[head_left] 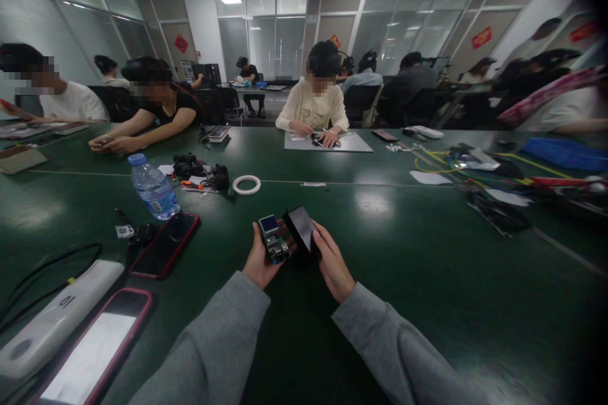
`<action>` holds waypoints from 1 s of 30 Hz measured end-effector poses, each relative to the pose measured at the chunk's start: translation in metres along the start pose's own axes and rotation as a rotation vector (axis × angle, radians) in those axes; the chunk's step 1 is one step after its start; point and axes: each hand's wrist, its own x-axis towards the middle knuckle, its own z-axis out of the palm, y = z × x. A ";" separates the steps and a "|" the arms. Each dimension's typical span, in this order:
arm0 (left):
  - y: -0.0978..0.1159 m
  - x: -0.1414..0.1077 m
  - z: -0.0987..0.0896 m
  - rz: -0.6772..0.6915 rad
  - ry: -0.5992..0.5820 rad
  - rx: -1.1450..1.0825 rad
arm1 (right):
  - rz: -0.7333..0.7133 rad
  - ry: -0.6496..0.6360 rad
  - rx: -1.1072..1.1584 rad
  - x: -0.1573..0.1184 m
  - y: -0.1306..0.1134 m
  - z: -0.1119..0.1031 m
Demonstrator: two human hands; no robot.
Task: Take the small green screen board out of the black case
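The left hand (259, 259) grips a circuit board (274, 242) over the table (427, 266), while the right hand (335, 262) grasps a dark, tilted panel (302, 228) just beside it; whether the two pieces touch or are joined is unclear. Were a thin lead to join them, pulling apart could strain it. Squeezing could bend the board's exposed parts; a slack grip could drop it. Farther left, a wide sweep could topple the standing bottle (154, 190) onto the red-edged phone (165, 245).
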 end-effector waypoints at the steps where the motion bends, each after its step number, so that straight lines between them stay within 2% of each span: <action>1: 0.001 -0.001 0.000 -0.005 -0.006 -0.014 | -0.040 0.015 -0.065 0.002 0.001 -0.002; 6: 0.001 -0.002 0.000 -0.034 -0.032 -0.021 | -0.151 0.002 -0.229 0.006 0.001 -0.008; 14: 0.002 -0.002 -0.001 -0.031 -0.100 0.008 | -0.188 -0.009 -0.457 0.008 0.015 -0.011; 19: 0.003 -0.002 -0.001 -0.053 -0.100 -0.006 | -0.220 -0.038 -0.479 0.010 0.011 -0.016; 21: 0.003 -0.002 -0.001 -0.055 -0.112 -0.017 | -0.184 -0.035 -0.433 0.010 0.007 -0.020; 23: 0.004 -0.001 -0.002 -0.058 -0.121 -0.029 | -0.128 0.021 -0.401 0.013 0.005 -0.026; 25: 0.005 -0.001 -0.004 -0.060 -0.124 -0.046 | -0.087 0.127 -0.420 0.020 0.008 -0.041; 27: 0.006 -0.002 -0.004 -0.058 -0.124 -0.063 | -0.086 0.244 -0.467 0.033 0.013 -0.069; 30: 0.008 -0.004 -0.003 -0.056 -0.124 -0.074 | -0.105 0.490 -0.565 0.054 0.018 -0.138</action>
